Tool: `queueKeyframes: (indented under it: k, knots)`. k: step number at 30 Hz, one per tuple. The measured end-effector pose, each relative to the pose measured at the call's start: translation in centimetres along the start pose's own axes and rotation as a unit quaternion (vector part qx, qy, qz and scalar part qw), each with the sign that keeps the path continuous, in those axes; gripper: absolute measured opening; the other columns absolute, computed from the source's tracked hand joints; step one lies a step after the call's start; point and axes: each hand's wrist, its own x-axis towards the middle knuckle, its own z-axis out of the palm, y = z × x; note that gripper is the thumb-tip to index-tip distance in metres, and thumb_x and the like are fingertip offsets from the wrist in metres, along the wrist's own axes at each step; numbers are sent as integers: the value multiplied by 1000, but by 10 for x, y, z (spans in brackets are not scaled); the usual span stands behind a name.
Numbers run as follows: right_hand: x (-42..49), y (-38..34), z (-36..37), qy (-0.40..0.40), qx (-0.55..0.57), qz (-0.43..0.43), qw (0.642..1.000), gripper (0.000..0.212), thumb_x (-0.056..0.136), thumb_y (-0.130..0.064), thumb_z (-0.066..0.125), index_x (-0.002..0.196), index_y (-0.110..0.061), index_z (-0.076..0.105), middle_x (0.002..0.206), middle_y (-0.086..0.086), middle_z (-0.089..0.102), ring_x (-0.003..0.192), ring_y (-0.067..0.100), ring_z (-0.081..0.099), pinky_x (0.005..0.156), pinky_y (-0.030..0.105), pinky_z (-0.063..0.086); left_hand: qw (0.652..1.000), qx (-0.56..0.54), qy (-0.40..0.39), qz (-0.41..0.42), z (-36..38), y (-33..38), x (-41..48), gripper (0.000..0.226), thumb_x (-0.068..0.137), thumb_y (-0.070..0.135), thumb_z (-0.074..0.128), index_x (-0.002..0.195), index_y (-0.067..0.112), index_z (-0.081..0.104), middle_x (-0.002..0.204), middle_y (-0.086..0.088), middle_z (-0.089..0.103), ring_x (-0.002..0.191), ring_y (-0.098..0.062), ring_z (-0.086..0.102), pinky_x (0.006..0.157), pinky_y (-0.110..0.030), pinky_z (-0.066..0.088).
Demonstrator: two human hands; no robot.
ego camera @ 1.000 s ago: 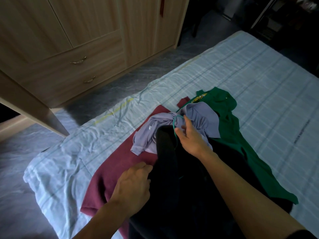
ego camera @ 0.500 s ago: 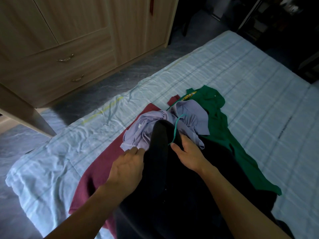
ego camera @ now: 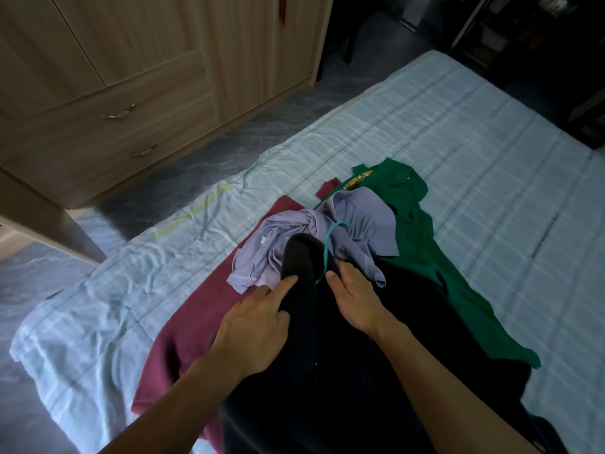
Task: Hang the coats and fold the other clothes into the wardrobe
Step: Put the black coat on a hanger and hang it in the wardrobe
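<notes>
A black coat (ego camera: 376, 371) lies on top of the clothes pile on the bed, its collar end humped up. A teal hanger hook (ego camera: 329, 245) sticks out at the collar. My left hand (ego camera: 258, 322) grips the left side of the collar, index finger stretched along the fabric. My right hand (ego camera: 355, 299) holds the coat's right side just below the hook, fingertips buried in cloth. Under the coat lie a crumpled lavender shirt (ego camera: 357, 217), a green shirt (ego camera: 415, 231) at the right and a maroon garment (ego camera: 196, 322) at the left.
The pile sits on a pale blue checked bed sheet (ego camera: 458, 142). The wooden wardrobe (ego camera: 147, 60) with two drawers stands across a strip of grey floor (ego camera: 262, 132). An open wardrobe door (ego camera: 49, 221) juts out at the left.
My left hand moved up from the maroon garment onto the coat's collar. My right hand slid back from the hanger hook to just below it.
</notes>
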Motion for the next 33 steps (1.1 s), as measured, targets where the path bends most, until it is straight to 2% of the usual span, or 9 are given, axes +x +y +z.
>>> queueKeyframes:
  k: [1, 3, 5, 6, 11, 14, 21, 26, 33]
  knots:
    - [-2, -1, -1, -6, 20, -4, 1000, 35, 105, -28, 37, 131, -13, 55, 127, 7, 60, 121, 21, 53, 105, 38, 40, 1000, 7, 7, -14, 3, 2, 1, 59, 98, 38, 44, 151, 43, 19, 125, 0, 55, 111, -23, 56, 96, -36, 44]
    - [-5, -1, -6, -31, 63, -15, 997, 37, 105, -21, 33, 135, -20, 54, 134, -4, 57, 125, 3, 49, 108, 23, 36, 997, 67, -3, -29, 11, 6, 5, 70, 95, 53, 46, 153, 38, 10, 129, -1, 54, 114, -23, 57, 95, -37, 46]
    - [-4, 5, -16, -51, 79, -15, 995, 42, 103, -12, 32, 138, -24, 53, 132, -11, 55, 117, -17, 46, 99, 3, 30, 992, 119, -10, -43, 18, 6, 10, 79, 95, 53, 49, 154, 33, 1, 128, -3, 53, 111, -24, 58, 91, -35, 47]
    - [-3, 9, -21, -57, 75, -1, 996, 45, 101, -9, 32, 139, -24, 52, 133, -11, 55, 117, -18, 46, 97, 0, 30, 990, 130, -10, -51, 20, 4, 13, 80, 96, 50, 49, 155, 30, 0, 127, -4, 54, 109, -24, 59, 89, -35, 47]
    - [6, 22, -34, -90, -26, -26, 995, 58, 89, 10, 43, 141, -14, 51, 139, 5, 56, 130, 19, 51, 111, 33, 41, 989, 140, 10, -35, 23, -4, 13, 68, 98, 43, 49, 153, 30, 12, 133, 4, 55, 112, -20, 57, 92, -31, 42]
    - [14, 21, -34, -93, -87, -56, 990, 55, 87, 6, 51, 138, -14, 54, 134, 7, 61, 125, 24, 55, 107, 33, 43, 991, 129, 26, -14, 17, -11, 9, 62, 96, 42, 51, 151, 33, 22, 131, 8, 57, 112, -19, 57, 94, -29, 40]
    - [-9, 13, -42, -90, -157, -32, 983, 39, 91, -3, 54, 129, -11, 56, 125, 11, 64, 114, 30, 59, 94, 41, 49, 988, 150, 42, 11, -2, -5, -7, 57, 94, 42, 54, 147, 36, 32, 130, 10, 59, 111, -21, 58, 93, -31, 43]
    - [-62, -3, -66, 8, -145, -60, 988, 30, 91, -15, 63, 121, -16, 59, 117, 4, 67, 107, 27, 62, 81, 30, 46, 990, 126, 61, 33, -22, 12, -33, 59, 95, 41, 55, 149, 35, 31, 124, 6, 58, 111, -21, 58, 91, -35, 49]
    - [-169, -41, -107, 119, -110, -103, 981, 28, 90, -21, 65, 117, -20, 58, 107, 1, 69, 97, 22, 65, 80, 40, 52, 978, 149, 106, 101, -58, 66, -105, 62, 95, 40, 56, 151, 36, 30, 124, 0, 58, 112, -26, 57, 95, -38, 46]
